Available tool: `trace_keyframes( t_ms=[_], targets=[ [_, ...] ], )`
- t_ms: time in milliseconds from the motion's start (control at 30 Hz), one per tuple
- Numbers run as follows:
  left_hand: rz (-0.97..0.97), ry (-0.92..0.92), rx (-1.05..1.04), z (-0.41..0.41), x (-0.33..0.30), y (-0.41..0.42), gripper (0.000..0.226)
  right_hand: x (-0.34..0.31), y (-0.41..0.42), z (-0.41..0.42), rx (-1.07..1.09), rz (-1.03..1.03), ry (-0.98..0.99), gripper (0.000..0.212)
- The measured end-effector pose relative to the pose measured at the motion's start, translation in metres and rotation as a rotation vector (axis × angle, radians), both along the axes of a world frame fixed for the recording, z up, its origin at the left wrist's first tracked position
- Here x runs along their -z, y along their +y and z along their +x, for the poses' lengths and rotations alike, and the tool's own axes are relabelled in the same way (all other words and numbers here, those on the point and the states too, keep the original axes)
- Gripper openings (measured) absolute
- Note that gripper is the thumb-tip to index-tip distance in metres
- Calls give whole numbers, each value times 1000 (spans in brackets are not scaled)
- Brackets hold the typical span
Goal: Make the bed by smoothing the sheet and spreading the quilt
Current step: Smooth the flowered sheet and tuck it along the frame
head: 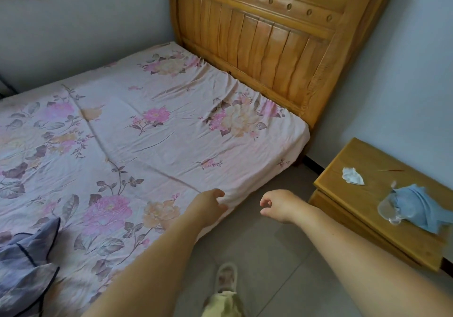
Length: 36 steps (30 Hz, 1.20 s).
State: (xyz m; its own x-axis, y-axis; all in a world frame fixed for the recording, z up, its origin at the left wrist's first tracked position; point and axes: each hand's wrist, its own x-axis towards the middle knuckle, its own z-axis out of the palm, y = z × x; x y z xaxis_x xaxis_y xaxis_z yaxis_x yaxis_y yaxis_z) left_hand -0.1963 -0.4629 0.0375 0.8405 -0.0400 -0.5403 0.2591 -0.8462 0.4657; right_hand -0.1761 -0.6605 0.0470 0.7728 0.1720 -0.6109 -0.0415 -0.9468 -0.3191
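A pink floral sheet (152,130) covers the mattress, with creases running across it and gathers along the headboard end. My left hand (208,205) pinches the sheet's near side edge, pulling a taut fold toward itself. My right hand (279,205) hovers over the floor just right of the bed edge, fingers curled with thumb and forefinger nearly meeting, holding nothing. A grey-blue quilt (27,262) with dark piping lies bunched at the bottom left of the bed.
A wooden headboard (274,29) stands against the wall. A wooden nightstand (367,208) to the right carries a crumpled tissue (353,175), a blue cloth (414,206) and a clear plastic piece (388,210). Grey tiled floor (269,255) lies between bed and nightstand; my slippered foot (226,277) stands there.
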Motion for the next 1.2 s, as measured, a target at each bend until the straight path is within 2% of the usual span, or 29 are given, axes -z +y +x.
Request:
trace_keyframes(
  t_ms=[300, 533, 700, 833, 967, 1067, 1200],
  targets=[
    [-64, 20, -125, 177, 59, -34, 39, 43, -43, 170, 10, -84, 39, 32],
    [-118, 106, -154, 302, 76, -70, 37, 63, -75, 312, 24, -140, 103, 27],
    [-107, 148, -205, 361, 92, -74, 36, 93, -84, 389, -96, -190, 167, 33],
    [-72, 210, -295, 389, 120, -72, 36, 130, -82, 453, -339, -258, 122, 38],
    [-63, 291, -458, 411, 153, -79, 37, 179, -76, 521, -792, -394, 43, 45],
    [-70, 357, -508, 426, 180, -91, 38, 209, -70, 560, -1104, -475, -54, 39],
    [-81, 392, -512, 450, 213, -111, 38, 250, -68, 599, -1328, -501, -156, 47]
  ],
)
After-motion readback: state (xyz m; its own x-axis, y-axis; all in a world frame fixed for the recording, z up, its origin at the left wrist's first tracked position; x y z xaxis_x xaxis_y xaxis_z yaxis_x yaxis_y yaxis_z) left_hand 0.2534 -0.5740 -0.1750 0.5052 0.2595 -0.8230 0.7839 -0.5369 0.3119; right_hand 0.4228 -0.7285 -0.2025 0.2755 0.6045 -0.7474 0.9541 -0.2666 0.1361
